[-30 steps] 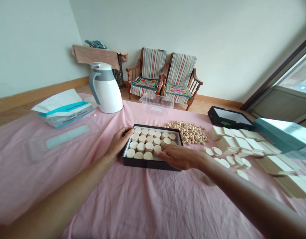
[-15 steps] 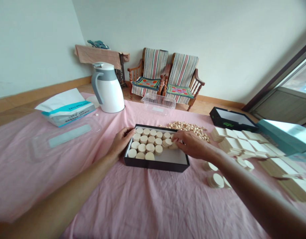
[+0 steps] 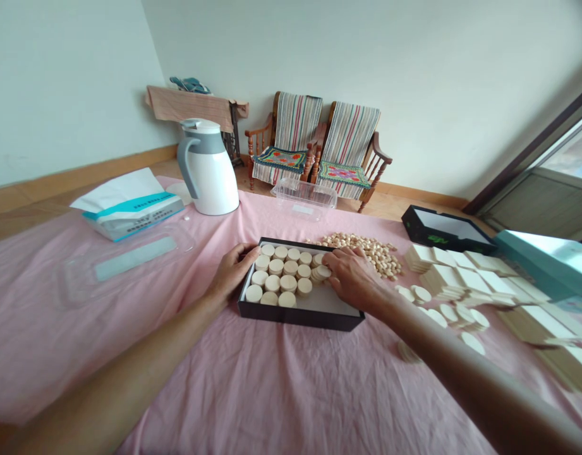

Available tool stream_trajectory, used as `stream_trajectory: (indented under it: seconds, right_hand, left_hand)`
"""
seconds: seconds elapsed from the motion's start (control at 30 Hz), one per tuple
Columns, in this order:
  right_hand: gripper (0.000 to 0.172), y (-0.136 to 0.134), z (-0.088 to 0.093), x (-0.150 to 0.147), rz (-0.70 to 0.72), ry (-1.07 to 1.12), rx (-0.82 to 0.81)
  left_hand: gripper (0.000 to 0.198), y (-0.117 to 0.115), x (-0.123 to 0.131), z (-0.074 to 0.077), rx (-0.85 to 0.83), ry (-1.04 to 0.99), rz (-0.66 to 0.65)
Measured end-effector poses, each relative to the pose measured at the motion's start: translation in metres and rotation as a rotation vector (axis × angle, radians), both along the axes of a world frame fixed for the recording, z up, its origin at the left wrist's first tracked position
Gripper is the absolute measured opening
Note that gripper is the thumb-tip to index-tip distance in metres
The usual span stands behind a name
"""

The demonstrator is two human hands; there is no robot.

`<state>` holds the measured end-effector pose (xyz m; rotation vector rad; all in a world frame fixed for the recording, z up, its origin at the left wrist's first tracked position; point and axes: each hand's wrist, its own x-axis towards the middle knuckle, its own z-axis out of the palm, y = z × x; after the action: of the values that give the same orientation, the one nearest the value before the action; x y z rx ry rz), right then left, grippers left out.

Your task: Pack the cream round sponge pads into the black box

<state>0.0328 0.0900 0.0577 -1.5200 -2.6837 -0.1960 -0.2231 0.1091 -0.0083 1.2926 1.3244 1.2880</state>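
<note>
A shallow black box (image 3: 300, 317) with a white inside lies on the pink cloth, holding rows of stacked round wooden discs (image 3: 287, 283). My left hand (image 3: 234, 270) grips the box's left end, thumb at the rim and fingers along the outer wall. Over the box's far right part, my right hand (image 3: 351, 270) has its fingers curled against a slightly tilted disc stack (image 3: 320, 273); its fingertips are partly hidden. More loose discs (image 3: 471, 343) lie right of the box, some behind my right forearm.
Small wooden pieces (image 3: 366, 248) are heaped behind the box. Square wooden tiles (image 3: 466, 278), a black lid or tray (image 3: 445, 229) and a teal box (image 3: 546, 256) sit at right. A white jug (image 3: 212, 174), tissue pack (image 3: 132, 205) and clear plastic containers (image 3: 304, 197) stand farther back.
My right hand has shifted slightly toward the box's far edge, its fingers staying by the tilted stack. My left hand stays on the box. The view has shifted slightly.
</note>
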Motion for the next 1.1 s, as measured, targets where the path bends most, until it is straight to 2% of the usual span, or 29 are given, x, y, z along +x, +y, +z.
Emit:
stream_trajectory:
  seconds: [0.27,0.47,0.63,0.8,1.1]
  right_hand:
    - [0.019,0.005,-0.009,-0.007,-0.002,0.075,-0.012]
    - [0.021,0.002,0.005,0.009,-0.012,0.200,-0.004]
    - [0.024,-0.006,0.014,0.021,0.014,0.017,-0.042]
    - [0.023,-0.016,0.015,0.013,0.069,-0.154,-0.083]
    - [0.024,-0.011,0.011,0.009,0.022,-0.207,-0.114]
  left_hand:
    - [0.049,0.001,-0.002,-0.001,-0.015,-0.001,0.009]
    - [0.048,0.001,-0.002,-0.002,-0.018,-0.005,-0.012]
    - [0.046,0.000,-0.001,-0.001,-0.003,-0.002,-0.015]
    - [0.047,0.000,-0.001,0.000,-0.008,0.012,-0.009]
    - [0.046,0.003,-0.003,-0.006,0.009,0.014,-0.001]
